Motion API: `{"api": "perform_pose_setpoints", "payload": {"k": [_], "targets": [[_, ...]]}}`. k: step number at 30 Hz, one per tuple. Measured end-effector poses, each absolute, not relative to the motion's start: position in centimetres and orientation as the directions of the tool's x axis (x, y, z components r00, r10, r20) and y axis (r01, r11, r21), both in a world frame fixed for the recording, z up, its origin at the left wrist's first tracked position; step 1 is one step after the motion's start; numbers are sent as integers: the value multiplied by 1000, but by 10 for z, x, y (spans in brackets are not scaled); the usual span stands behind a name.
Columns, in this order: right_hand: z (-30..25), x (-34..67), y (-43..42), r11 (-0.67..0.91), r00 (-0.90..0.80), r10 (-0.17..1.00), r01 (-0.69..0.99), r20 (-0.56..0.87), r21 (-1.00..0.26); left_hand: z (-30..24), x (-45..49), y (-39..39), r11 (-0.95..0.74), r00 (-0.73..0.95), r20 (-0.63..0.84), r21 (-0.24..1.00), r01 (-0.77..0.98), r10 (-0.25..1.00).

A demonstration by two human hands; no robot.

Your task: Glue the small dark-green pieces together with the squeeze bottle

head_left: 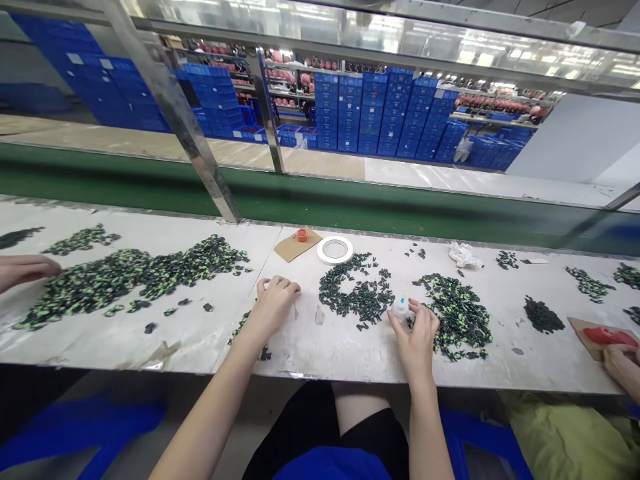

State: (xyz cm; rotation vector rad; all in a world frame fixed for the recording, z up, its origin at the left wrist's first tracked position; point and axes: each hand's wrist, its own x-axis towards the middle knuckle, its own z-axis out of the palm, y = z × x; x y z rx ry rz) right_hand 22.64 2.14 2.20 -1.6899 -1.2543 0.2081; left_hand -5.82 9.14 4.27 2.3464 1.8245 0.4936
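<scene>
My right hand (418, 328) pinches a small white bottle with a blue tip (401, 307) between thumb and fingers, just above the table. It is between a heap of small dark parts (357, 293) and a heap of black-and-green parts (463, 313). My left hand (274, 304) is at the table surface with its fingers curled together. What those fingers hold, if anything, is too small to make out. A few black-and-green pieces (239, 328) lie partly hidden behind my left wrist.
A roll of white tape (335, 250) lies beyond the dark parts, beside a piece of cardboard (290, 249) with a small red cup (302, 235). Co-workers' hands show at the left (27, 272) and right (623, 367) edges. A metal post (190, 133) rises at the table's back.
</scene>
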Motion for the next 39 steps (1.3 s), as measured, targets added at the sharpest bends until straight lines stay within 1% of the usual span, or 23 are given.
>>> {"api": "perform_pose_setpoints", "payload": {"k": [2, 4, 6, 8, 9, 11, 14, 16, 18, 21, 24, 26, 39], "targets": [[27, 224, 17, 24, 466, 841, 474, 274, -880, 43, -49, 82, -311, 242, 206, 443, 841, 948], [31, 222, 10, 36, 457, 871, 310, 182, -950, 41, -36, 69, -378, 295, 235, 591, 713, 926], [33, 219, 2, 75, 461, 870, 229, 176, -971, 36, -23, 55, -384, 308, 245, 727, 569, 919], [35, 218, -5, 114, 502, 837, 225, 215, -968, 29, -9, 43, -306, 276, 199, 849, 430, 940], [35, 217, -9, 131, 527, 818, 224, 233, -966, 24, -3, 38, -250, 248, 160, 886, 391, 955], [33, 216, -13, 160, 572, 787, 175, 233, -971, 16, 7, 30, -190, 182, 125, 892, 411, 975], [28, 211, -14, 173, 602, 784, 22, 151, -985, 9, 14, 23, -179, 113, 140, 821, 542, 984], [25, 205, -13, 135, 593, 800, -24, 95, -991, 8, 14, 20, -172, 103, 137, 797, 579, 985], [25, 197, -13, 75, 572, 818, 2, 63, -997, 8, 12, 19, -158, 101, 123, 807, 569, 987], [27, 187, -12, 16, 551, 832, 102, 70, -995, 8, 8, 19, -146, 92, 115, 836, 529, 989], [30, 180, -11, 7, 540, 834, 192, 111, -981, 8, 8, 18, -160, 78, 140, 844, 511, 987], [31, 179, -10, 8, 534, 835, 224, 130, -975, 9, 9, 17, -160, 62, 149, 844, 512, 987], [31, 173, -5, -4, 502, 854, 261, 132, -965, 7, 12, 17, -159, 33, 169, 814, 558, 985]]}}
